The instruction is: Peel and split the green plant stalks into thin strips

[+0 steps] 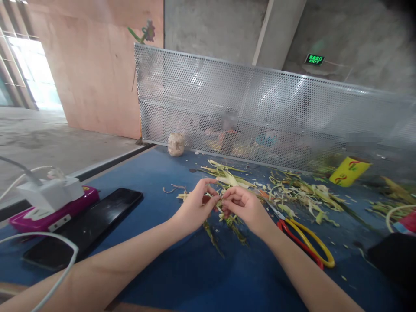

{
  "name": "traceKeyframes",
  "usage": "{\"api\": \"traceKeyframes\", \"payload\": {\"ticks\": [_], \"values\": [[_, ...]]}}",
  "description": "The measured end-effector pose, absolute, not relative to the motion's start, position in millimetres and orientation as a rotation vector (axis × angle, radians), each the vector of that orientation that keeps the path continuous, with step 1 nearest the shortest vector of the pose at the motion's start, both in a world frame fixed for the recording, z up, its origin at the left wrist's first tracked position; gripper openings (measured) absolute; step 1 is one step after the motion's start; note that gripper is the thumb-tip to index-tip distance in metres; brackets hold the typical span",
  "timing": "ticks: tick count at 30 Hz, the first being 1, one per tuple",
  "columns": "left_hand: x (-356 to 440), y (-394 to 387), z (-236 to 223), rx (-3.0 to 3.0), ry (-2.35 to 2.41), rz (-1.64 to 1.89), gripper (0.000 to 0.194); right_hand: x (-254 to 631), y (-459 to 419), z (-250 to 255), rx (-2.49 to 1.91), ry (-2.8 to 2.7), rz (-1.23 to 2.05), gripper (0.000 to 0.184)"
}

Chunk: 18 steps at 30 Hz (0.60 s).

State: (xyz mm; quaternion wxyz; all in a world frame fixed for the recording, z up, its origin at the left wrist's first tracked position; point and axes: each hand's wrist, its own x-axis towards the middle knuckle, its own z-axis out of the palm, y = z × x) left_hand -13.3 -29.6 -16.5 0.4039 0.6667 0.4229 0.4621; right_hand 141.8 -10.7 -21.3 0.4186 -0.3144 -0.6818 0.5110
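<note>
My left hand (196, 203) and my right hand (243, 206) meet over the middle of the blue table (195, 277), fingers pinched together on a small bundle of green and pale leaf strips (221, 206). Long green ends of the strips (227, 227) trail down onto the table below my hands. Red and yellow scissors (303, 238) lie just to the right of my right wrist. A heap of cut leaf scraps (292, 195) is spread behind and to the right of my hands.
A black phone (87, 225) and a magenta case with a white charger (48, 199) sit at left, white cables trailing. A perforated metal screen (260, 108) backs the table. A small pale woven object (176, 144) and a yellow container (349, 171) stand near it.
</note>
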Motion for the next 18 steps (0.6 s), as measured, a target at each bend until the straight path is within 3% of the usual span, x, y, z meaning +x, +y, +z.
{"api": "traceKeyframes", "payload": {"ticks": [18], "values": [[-11.0, -33.2, -13.5, 1.719, 1.106, 1.363, 0.033, 131.3, -20.9, -25.3, -1.012, -1.755, 1.504, 0.034]]}}
